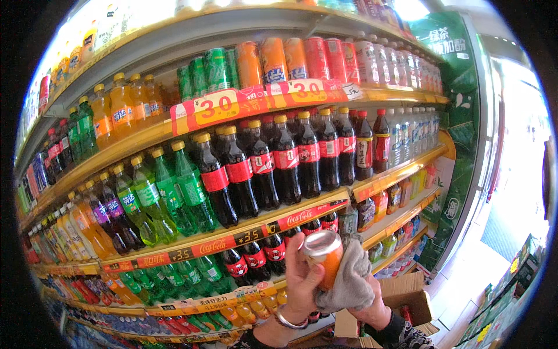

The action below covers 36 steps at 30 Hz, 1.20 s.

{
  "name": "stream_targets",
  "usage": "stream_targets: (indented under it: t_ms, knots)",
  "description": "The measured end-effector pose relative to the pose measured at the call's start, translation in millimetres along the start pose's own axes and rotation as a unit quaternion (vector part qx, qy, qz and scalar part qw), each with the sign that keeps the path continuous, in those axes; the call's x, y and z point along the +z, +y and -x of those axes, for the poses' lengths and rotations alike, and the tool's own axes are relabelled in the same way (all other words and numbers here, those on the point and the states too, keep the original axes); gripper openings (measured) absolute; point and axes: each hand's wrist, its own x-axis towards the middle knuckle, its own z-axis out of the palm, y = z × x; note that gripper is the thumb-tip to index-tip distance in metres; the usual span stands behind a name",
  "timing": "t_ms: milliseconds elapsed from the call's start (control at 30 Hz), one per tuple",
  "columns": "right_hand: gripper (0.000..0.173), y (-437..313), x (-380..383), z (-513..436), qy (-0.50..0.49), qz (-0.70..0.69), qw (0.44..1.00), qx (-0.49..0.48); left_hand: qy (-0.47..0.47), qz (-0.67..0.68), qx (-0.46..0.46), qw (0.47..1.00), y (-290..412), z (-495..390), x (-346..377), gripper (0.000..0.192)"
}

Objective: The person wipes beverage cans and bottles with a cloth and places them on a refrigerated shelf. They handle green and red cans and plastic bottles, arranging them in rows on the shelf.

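An orange soda can [332,264] with a bare silver end turned up is gripped by my left hand [304,277], whose wrist wears a bracelet. Around the can's right side lies a grey cloth [351,279], held by my right hand [371,305], which is partly hidden behind it. Both hands are in front of the lower shelves. Behind and above them stand cola bottles with red labels [286,159]. Orange cans [273,61], green cans [216,72] and red cans [315,56] stand upright on a higher shelf.
Shelves with yellow edges [244,227] hold many drink bottles, among them green bottles [192,196] at the left. An open cardboard box [403,296] is below my right hand. Green cartons [492,301] are stacked at the lower right, beside a tiled floor [455,296].
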Motion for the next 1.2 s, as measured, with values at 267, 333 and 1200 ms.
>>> stream_targets:
  t_ms: [267, 333, 1200]
  knots:
    - [0.048, 11.2, -37.5, 26.5, 0.035, 0.038, 0.993, 0.104, -0.068, -0.246, 0.443, 0.860, 78.6, -147.5, 26.6, 0.082]
    - [0.050, 24.4, -41.8, 42.3, 0.047, -0.001, 0.989, 0.138, -0.112, -0.269, 0.515, 0.806, 106.2, -194.7, 56.1, 0.073]
    - [0.032, 54.8, -50.6, 116.2, 0.081, -0.088, 0.958, 0.262, 0.147, -0.622, 0.411, 0.650, 105.2, -460.3, 29.5, 0.053]
